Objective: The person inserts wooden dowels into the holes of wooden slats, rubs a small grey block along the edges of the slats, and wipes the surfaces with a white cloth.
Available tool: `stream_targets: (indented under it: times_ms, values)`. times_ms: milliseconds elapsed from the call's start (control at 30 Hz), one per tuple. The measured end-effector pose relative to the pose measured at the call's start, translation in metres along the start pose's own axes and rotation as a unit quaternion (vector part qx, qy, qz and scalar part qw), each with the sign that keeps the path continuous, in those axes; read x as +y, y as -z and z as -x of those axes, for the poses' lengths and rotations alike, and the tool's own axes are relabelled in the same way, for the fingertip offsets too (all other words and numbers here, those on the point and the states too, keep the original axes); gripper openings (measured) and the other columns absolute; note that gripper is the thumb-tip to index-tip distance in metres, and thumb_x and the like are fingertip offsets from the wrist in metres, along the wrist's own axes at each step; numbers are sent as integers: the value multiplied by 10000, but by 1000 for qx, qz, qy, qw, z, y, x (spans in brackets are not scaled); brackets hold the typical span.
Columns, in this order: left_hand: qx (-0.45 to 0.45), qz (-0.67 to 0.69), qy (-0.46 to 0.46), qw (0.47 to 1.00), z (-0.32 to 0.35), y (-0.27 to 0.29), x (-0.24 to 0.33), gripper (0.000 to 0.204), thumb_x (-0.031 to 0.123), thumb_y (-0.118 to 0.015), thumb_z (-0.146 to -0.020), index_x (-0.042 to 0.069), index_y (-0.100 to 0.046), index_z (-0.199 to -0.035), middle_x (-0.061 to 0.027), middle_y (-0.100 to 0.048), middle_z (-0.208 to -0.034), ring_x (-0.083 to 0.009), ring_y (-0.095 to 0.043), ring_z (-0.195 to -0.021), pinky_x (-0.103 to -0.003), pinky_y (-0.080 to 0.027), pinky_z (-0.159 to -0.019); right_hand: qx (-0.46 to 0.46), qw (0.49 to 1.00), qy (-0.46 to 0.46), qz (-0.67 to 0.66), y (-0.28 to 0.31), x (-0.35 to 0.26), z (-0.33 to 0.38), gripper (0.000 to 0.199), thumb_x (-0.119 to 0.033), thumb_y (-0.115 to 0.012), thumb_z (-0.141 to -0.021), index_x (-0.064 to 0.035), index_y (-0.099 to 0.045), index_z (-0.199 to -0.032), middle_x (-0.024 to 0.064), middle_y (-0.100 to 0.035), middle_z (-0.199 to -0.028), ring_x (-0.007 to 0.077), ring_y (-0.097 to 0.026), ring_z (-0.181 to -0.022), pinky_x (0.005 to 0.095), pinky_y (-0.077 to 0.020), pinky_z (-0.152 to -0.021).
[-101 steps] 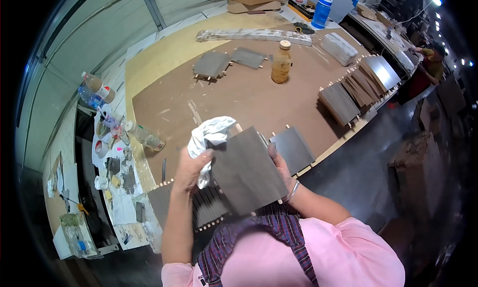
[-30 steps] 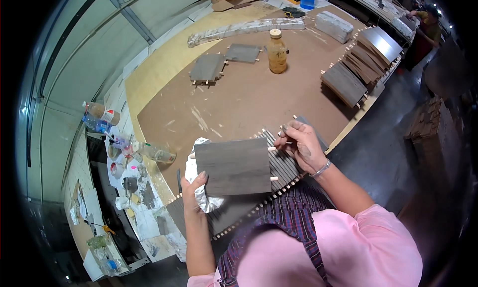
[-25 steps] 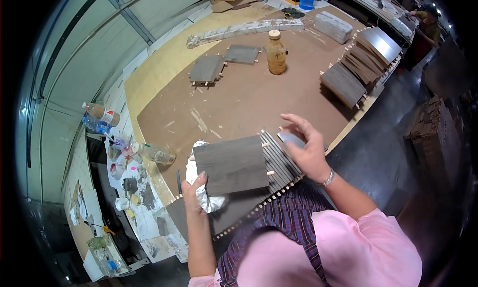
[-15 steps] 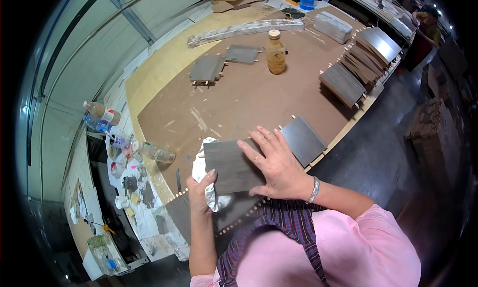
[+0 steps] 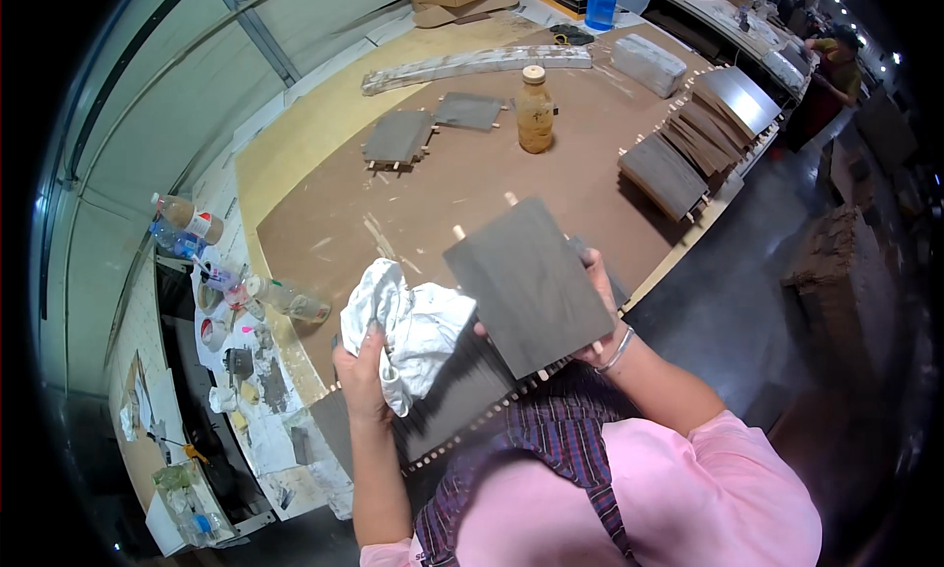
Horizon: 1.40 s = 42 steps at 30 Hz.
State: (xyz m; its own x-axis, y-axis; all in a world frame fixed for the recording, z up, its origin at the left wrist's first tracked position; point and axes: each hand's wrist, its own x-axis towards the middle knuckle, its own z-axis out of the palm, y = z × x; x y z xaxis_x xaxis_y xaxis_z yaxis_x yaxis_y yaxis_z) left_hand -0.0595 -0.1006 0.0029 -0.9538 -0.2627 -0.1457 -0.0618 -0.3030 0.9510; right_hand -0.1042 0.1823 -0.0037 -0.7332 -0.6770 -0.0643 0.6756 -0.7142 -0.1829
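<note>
My right hand (image 5: 602,290) grips a grey wood-grain panel (image 5: 531,287) from its right side, tilted up above the table. Pale wooden dowels stick out of the panel's top and bottom edges, and most of my fingers are behind it. Bunched in my left hand (image 5: 362,375) is a white cloth (image 5: 408,331), to the left of the panel. Below both hands, a row of similar dark panels (image 5: 457,410) with dowels along the edge lies at the table's near side. Part of another panel behind my right hand is mostly hidden.
A brown-covered table (image 5: 344,213) bears two small panel stacks (image 5: 398,139), a bottle of amber liquid (image 5: 534,115) and leaning panels (image 5: 664,179) at the right edge. A wrapped white block (image 5: 649,63) lies far right. Plastic bottles (image 5: 285,299) stand left. Another person (image 5: 836,75) is far right.
My right hand has gone from lying on the panel's face to holding its right side. The panel has lifted and turned upright, and the cloth in my left hand has come away from it.
</note>
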Motion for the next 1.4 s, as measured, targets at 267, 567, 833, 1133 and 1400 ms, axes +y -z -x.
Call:
stream_targets:
  times_ms: [267,567,833,1133,1400]
  values:
    - [-96,-87,-178,975,-13,-90,58,423,6,-589,-919,-2,-573,-1342,-96,-652,-1227,-170,-616,-1075,-316,-495,-936,-18,990,22,-136,5,16,-9,777,-578,-460,-907,-135,-383,-1540,166,-454,-1520,501,-544,-1245,711,-392,-1048]
    - [-328,-409,-382,761,17,-61,-20,280,19,-671,-701,103,-780,-945,-95,-730,-1045,-299,-664,-1009,-389,-532,-854,-43,996,80,-21,20,-22,3,957,-704,-438,-870,-14,-352,-1527,338,-483,-1402,513,-574,-1193,572,-484,-1037]
    - [-198,-428,-281,836,1,-40,-39,237,30,-669,-725,63,-768,-938,-105,-724,-1031,-300,-658,-974,-378,-512,-860,-48,990,132,-23,29,-40,8,1038,-761,-446,-837,-22,-305,-1552,400,-456,-1386,535,-578,-1170,598,-498,-998]
    - [-165,-472,-348,793,5,-34,-56,328,26,-632,-619,104,-759,-912,-58,-716,-1033,-291,-640,-953,-388,-522,-829,227,725,204,617,28,-111,18,821,-519,-703,-781,-127,-499,-1473,273,-465,-1470,436,-526,-1291,500,-442,-1084]
    - [-161,-469,-356,792,6,-42,-54,339,30,-654,-612,122,-763,-920,-46,-710,-1031,-282,-642,-948,-386,-528,-813,474,168,121,856,67,-238,34,806,-472,-809,-638,-207,-627,-1376,293,-512,-1332,444,-508,-1229,483,-429,-1052]
